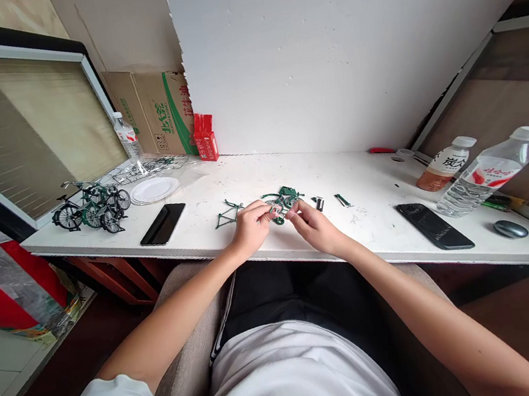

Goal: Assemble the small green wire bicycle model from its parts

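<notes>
My left hand (pixel 251 228) and my right hand (pixel 316 228) meet over the front of the white table, both closed with thumb and fingers pinched. A small pale piece shows at the left fingertips, too small to name; what the right fingertips pinch cannot be made out. Just behind the fingers lie several green model-bicycle parts (pixel 289 192), partly covered by the hands. Left of my left hand is a green bicycle frame (pixel 229 214). Small dark parts (pixel 319 204) and a thin green piece (pixel 343 200) rest to the right.
Several assembled model bicycles (pixel 92 206) stand at the table's left, near white plates (pixel 155 189) and a phone (pixel 163 224). Another phone (pixel 434 225), a mouse (pixel 510 228) and two bottles (pixel 491 173) are on the right. A red box (pixel 205 138) sits at the back.
</notes>
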`<state>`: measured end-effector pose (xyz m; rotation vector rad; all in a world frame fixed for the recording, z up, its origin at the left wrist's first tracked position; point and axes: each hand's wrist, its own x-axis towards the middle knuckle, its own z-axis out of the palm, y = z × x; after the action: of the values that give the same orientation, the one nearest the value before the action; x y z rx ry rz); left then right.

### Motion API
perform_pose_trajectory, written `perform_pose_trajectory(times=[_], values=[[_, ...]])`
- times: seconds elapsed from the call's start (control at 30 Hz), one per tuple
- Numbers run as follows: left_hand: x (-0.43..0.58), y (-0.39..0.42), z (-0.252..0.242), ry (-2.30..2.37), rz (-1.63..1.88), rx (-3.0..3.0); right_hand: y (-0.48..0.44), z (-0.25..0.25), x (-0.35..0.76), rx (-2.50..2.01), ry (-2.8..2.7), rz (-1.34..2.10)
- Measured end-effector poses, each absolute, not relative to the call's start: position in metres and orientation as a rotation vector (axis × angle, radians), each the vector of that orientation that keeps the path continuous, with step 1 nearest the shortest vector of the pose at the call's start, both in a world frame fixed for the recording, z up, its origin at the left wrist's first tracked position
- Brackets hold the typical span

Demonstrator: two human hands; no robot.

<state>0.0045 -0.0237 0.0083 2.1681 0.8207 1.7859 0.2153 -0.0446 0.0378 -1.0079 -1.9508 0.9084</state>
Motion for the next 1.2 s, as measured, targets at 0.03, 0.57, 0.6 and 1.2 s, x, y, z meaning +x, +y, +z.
perform_pose_trajectory(times=[0.03,0.57,0.6,1.2], values=[[0.004,-0.024,0.008,0.828,1.793,2.171,-0.045,0.036,0.215,-0.990,-2.040,0.707],[0.008,-0.036,0.026,0.812,1.886,2.209,-0.056,0.033,0.207,-1.025,-2.169,-0.500],[0.008,-0.036,0.025,0.812,1.888,2.203,-0.057,0.033,0.207,-1.044,-2.167,-0.455],[0.002,-0.026,0.004,0.772,1.849,2.300,-0.050,0.049,0.213,-1.008,-1.675,1.464]])
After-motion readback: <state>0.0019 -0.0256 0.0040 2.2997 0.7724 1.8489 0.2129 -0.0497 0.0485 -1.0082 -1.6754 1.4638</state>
